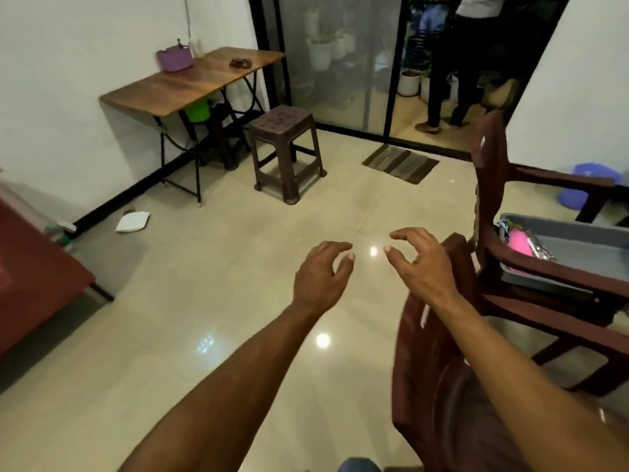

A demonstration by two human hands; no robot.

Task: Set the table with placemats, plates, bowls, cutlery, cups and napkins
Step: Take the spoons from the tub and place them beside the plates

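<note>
While the left hand and right hand hover empty with fingers loosely curled, the grey tray of table things sits right on a chair; judged next: reach right, grip both rims, lift level.
</note>
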